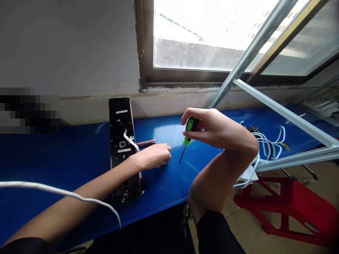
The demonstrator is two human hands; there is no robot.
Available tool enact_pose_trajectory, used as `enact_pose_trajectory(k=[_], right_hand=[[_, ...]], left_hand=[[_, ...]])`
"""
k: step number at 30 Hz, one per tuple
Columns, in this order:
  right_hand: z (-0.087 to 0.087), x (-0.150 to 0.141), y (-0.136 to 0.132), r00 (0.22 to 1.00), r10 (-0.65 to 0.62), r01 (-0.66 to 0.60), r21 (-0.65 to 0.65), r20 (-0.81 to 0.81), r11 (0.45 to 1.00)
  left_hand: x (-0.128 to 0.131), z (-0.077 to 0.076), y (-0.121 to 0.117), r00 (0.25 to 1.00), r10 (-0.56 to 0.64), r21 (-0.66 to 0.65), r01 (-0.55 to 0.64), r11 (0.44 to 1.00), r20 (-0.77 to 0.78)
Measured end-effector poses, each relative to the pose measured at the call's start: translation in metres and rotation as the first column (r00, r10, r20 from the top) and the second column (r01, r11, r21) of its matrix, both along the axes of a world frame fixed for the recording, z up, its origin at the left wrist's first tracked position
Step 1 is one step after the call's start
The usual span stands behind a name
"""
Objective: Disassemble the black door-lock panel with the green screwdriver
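Note:
My right hand [209,125] is raised over the blue table and grips a green-and-black screwdriver [191,127], its thin shaft tilted down toward the tabletop. Lower and to the left, my left hand [156,156] is closed, fingers curled together just above the table; what they hold, if anything, is hidden. My left forearm crosses a long black panel [120,130] that looks like the back of a door lock. White labels, screw holes and a white cable [129,140] show on it. A shiny copper-coloured handle [146,143] sticks out from its right side.
The blue table [169,197] runs along a wall under a window. A metal frame [286,109] slants across the right side. Coiled white cables [270,141] lie behind it. A red stool [293,204] stands on the floor. Another white cable [66,192] hangs across my left forearm.

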State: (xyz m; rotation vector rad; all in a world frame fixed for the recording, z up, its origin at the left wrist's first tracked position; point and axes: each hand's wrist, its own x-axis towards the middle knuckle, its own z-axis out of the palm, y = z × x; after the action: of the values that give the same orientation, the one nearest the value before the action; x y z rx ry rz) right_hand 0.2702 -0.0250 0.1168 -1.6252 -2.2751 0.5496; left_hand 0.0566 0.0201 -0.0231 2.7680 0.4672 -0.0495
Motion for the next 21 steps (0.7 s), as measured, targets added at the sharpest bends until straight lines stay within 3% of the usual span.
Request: enact_pose_trajectory(k=[5, 10, 17, 21], right_hand=[[-0.001, 0.005, -0.002, 1.0, -0.018, 0.018, 0.004, -0.009, 1.0], [0.0, -0.002, 0.001, 0.999, 0.04, -0.039, 0.018, -0.006, 0.999], [0.001, -0.024, 0.008, 0.991, 0.129, -0.13, 0.017, 0.041, 0.991], [0.001, -0.037, 0.012, 0.975, 0.223, -0.222, 0.086, -0.009, 0.971]], left_hand=[[-0.004, -0.007, 0.006, 1.0, 0.013, -0.027, -0.013, 1.0, 0.018], [-0.012, -0.004, 0.006, 0.999, 0.033, -0.024, -0.032, 0.999, 0.026], [-0.037, 0.02, 0.002, 0.99, 0.135, 0.034, -0.134, 0.99, -0.035], [-0.06, 0.041, 0.005, 0.975, 0.198, 0.057, -0.204, 0.977, 0.097]])
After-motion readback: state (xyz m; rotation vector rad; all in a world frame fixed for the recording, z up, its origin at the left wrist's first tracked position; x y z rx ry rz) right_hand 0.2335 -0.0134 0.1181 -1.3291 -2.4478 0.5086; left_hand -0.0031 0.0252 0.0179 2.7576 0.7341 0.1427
